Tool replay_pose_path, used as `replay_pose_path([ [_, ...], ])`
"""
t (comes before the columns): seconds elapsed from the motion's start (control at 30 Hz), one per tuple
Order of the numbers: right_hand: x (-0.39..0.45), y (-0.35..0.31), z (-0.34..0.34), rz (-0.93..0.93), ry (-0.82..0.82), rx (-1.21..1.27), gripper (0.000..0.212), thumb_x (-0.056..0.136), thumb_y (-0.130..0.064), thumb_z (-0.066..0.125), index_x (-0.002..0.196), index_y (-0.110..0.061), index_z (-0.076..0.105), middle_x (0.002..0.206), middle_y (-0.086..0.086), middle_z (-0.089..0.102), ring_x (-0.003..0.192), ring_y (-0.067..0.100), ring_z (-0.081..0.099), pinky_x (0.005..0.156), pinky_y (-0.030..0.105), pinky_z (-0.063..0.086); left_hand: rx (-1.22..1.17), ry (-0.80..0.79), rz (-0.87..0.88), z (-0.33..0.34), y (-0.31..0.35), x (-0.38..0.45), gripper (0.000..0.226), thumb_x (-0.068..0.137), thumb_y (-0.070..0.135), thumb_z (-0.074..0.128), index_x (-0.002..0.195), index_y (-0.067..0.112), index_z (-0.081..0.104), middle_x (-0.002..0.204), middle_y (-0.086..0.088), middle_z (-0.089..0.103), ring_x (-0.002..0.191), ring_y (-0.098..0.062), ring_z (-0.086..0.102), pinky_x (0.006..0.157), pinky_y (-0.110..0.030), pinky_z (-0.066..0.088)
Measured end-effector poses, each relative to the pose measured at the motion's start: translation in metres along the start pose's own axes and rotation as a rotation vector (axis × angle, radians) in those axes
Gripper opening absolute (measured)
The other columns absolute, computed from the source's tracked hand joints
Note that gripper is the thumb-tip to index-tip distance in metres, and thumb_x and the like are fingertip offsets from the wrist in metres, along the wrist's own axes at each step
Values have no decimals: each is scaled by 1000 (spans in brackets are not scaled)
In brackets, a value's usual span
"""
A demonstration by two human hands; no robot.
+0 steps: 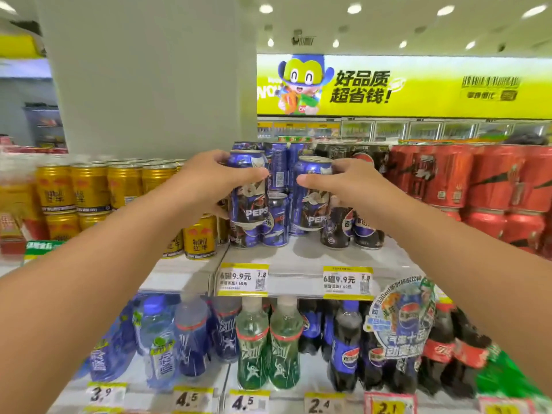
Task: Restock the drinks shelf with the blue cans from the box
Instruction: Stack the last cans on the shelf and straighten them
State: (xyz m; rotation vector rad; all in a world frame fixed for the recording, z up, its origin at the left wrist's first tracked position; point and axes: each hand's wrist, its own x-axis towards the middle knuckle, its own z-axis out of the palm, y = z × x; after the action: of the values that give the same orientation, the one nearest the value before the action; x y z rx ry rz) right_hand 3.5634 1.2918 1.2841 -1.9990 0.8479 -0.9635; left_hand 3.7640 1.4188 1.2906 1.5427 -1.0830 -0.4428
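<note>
I face the top drinks shelf (310,258). My left hand (209,180) grips a blue Pepsi can (249,204) around its upper half, thumb across the front. My right hand (343,183) grips a second blue Pepsi can (310,201) the same way. Both cans are upright, held over the blue cans that stand on the shelf (274,231), with further blue cans stacked behind (280,165). Whether the held cans rest on the cans below cannot be told. The box is out of view.
Gold cans (89,189) fill the shelf to the left, black Pepsi cans (352,231) and red can packs (478,180) to the right. Yellow price tags (243,279) line the shelf edge. Bottles (268,342) stand on the shelf below. A white pillar (149,79) rises behind.
</note>
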Motion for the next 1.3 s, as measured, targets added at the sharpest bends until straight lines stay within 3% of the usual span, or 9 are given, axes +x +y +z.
replay_pose_path([
  [0.17,28,8,1,35,28,-41,90,69,-56,84,141,-17,47,114,-5,55,99,18,61,87,38,56,24,-6,-12,5,-1,12,54,68,46,90,113,25,68,102,1,79,90,-20,77,67,-50,64],
  [0.4,62,16,10,27,-18,-124,75,74,-45,85,133,-19,47,100,-7,57,83,13,68,81,44,61,28,-27,-25,14,-2,21,45,75,42,87,112,25,67,100,3,79,90,-18,77,70,-51,65],
  [0.5,71,19,13,-4,0,-266,61,75,-47,83,118,-22,47,97,-6,51,78,5,57,71,33,56,33,-31,-27,13,-3,24,45,75,41,86,113,25,67,100,3,79,90,-19,77,69,-51,65],
  [0.63,83,27,16,-16,-39,-441,87,71,-54,82,138,-14,44,120,1,51,99,19,54,74,32,43,39,-33,-20,7,0,25,50,73,44,87,114,25,66,101,2,78,90,-20,76,70,-52,64],
  [0.83,88,22,19,37,-108,-496,100,71,-54,82,147,-7,37,144,10,46,110,26,55,83,38,52,6,-41,4,1,5,31,51,74,41,88,116,21,67,100,-2,80,83,-22,79,69,-54,64],
  [1.0,89,32,34,138,-10,-314,67,75,-37,86,122,0,55,100,14,60,80,23,55,64,34,44,12,-37,1,-1,7,36,56,73,43,87,120,21,65,99,-3,80,82,-23,79,69,-55,64],
  [1.13,87,37,42,172,23,-254,65,81,-29,83,128,0,51,107,16,64,82,23,60,69,35,48,25,-26,0,-2,8,38,59,71,44,88,119,21,64,97,-3,80,80,-23,79,68,-54,64],
  [1.23,86,36,50,191,22,-297,55,86,-28,78,123,-5,45,88,10,55,67,17,53,54,28,42,19,-22,0,-4,9,38,58,72,44,88,120,21,64,98,-3,80,83,-23,79,70,-55,64],
  [1.3,86,38,56,176,33,-254,69,89,-24,75,139,-10,31,101,12,56,70,20,55,50,29,40,16,-13,-2,-5,10,38,58,72,43,88,120,21,63,99,-3,79,85,-24,78,69,-55,64],
])
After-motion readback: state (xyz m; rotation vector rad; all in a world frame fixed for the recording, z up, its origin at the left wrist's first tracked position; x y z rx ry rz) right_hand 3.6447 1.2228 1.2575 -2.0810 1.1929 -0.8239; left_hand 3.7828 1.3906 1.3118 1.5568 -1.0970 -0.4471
